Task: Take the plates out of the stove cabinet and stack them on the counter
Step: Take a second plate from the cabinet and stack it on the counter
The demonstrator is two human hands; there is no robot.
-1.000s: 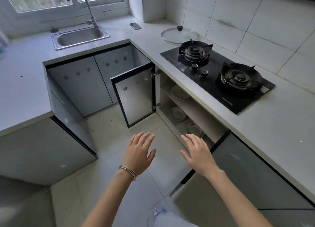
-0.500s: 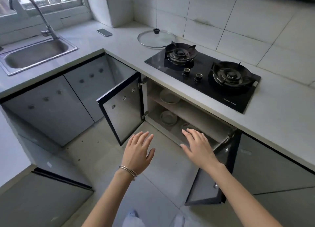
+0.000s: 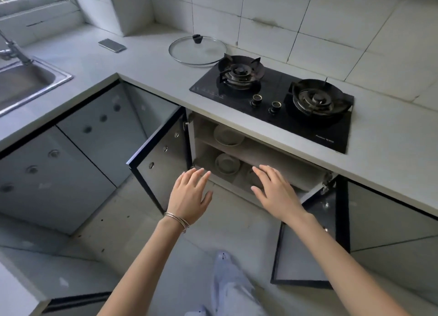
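Note:
The cabinet under the stove (image 3: 267, 156) stands with both doors swung open. A white plate (image 3: 228, 135) lies on its upper shelf and another white plate (image 3: 227, 164) on the lower shelf. A third dish on the lower shelf is mostly hidden behind my right hand. My left hand (image 3: 189, 196) hovers with straight fingers in front of the cabinet's lower edge, holding nothing. My right hand (image 3: 275, 190) is stretched flat toward the lower shelf, also holding nothing. The grey counter (image 3: 151, 71) runs above the cabinet.
A black two-burner gas stove (image 3: 279, 97) sits in the counter. A glass pot lid (image 3: 198, 51) and a phone (image 3: 112, 45) lie behind it to the left. A steel sink (image 3: 26, 83) is at far left. The open left door (image 3: 161, 159) and right door (image 3: 308, 239) flank my arms.
The view has swung right and closer to the stove cabinet. The right door has swung open. Both hands have advanced toward the lower shelf, still empty.

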